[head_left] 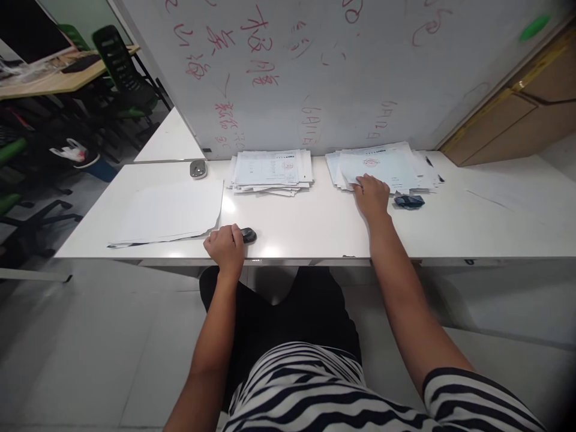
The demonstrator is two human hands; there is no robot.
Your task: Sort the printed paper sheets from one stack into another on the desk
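My left hand (225, 247) rests at the desk's front edge, fingers closed around a small black object that looks like a stapler (249, 235); its rounded end sticks out to the right. Just beyond that hand lies a set of large blank white sheets (175, 207), with slightly raised front edges. My right hand (372, 195) is closed at the front edge of the right stack of printed papers (391, 165), gripping a top sheet; the fingertips are partly hidden. A second stack of printed papers (267, 168) with a red stamp lies between the hands, farther back.
Behind the stacks rises a whiteboard (279, 78) with red writing. A small grey-black device (198, 169) sits at the back left. A dark crumpled packet (409, 201) lies right of my right hand. Cardboard boxes (513, 126) stand at the back right, on the white desk (297, 231).
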